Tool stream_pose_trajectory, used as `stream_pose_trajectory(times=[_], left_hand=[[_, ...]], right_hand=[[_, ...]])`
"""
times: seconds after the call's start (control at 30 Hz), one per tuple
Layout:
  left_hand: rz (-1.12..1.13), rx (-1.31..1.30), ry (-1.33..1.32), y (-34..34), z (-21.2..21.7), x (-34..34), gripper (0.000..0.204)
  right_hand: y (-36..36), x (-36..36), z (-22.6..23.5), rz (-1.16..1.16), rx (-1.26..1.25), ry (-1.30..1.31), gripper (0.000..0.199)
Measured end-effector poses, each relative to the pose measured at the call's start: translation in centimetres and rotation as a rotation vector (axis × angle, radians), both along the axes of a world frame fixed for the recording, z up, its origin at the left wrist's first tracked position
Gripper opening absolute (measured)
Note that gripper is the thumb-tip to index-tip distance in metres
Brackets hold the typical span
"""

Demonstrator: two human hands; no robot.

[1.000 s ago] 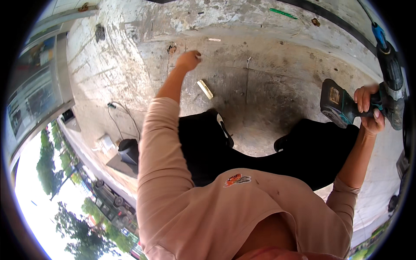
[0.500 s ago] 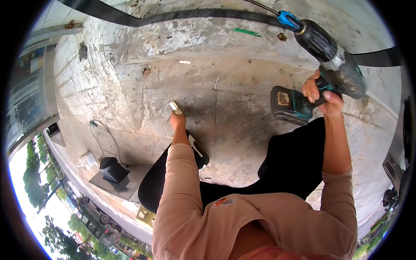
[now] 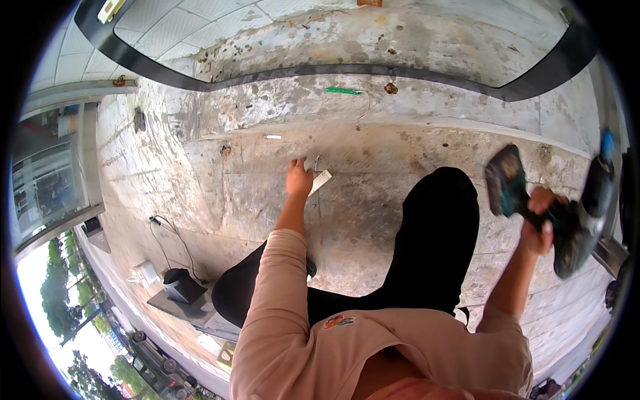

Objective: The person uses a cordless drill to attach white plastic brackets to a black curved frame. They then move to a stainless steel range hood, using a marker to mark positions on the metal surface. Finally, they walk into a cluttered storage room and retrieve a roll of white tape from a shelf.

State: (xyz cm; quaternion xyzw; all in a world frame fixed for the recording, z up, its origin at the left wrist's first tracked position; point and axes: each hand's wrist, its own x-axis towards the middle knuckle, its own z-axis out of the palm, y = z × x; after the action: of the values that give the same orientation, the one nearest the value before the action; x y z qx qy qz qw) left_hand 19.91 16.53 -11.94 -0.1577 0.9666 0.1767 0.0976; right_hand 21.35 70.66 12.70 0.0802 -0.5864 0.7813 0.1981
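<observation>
In my right hand [image 3: 539, 220] is a cordless drill [image 3: 579, 230], dark with teal parts, gripped by its handle. Its battery end [image 3: 505, 180] points inward, and a blue piece [image 3: 607, 145] shows at its front, near the picture's right rim. The drill is partly blurred. Low over the concrete floor, my left hand [image 3: 299, 179] has closed fingers around a small flat cream-coloured strip [image 3: 321, 182], which sticks out on the hand's right side. A thin pale scrap [image 3: 317, 163] lies just beyond it.
A black bar frame [image 3: 347, 69] spans the far side. Near it lies a green stick-like item [image 3: 344, 91], with a small white piece [image 3: 273, 137] closer in. At left are a glass-fronted cabinet [image 3: 57, 167], a cable [image 3: 175, 233] and a black box-like object [image 3: 183, 287].
My right hand has swung the drill outward to the right and nearer to me. The left hand has shifted slightly right with the strip. The view has tilted, showing more of the bar frame.
</observation>
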Motion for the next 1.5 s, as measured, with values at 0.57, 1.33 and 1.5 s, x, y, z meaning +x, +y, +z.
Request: stream_pose_trajectory(times=[0.57, 1.33, 1.5], left_hand=[[-0.075, -0.175, 0.001, 18.6, 11.3, -18.5, 0.024], [-1.051, -0.228, 0.938, 42.3, 53.0, -31.8, 0.028], [-1.074, -0.188, 0.957, 42.5, 52.5, -32.8, 0.025]], right_hand=[[10.0, 11.6, -2.5, -0.285, -0.228, -0.117, 0.067], [1.2, 7.8, 4.0, -0.203, -0.415, -0.08, 0.058], [2.5, 8.3, 4.0, -0.249, -0.44, -0.091, 0.055]])
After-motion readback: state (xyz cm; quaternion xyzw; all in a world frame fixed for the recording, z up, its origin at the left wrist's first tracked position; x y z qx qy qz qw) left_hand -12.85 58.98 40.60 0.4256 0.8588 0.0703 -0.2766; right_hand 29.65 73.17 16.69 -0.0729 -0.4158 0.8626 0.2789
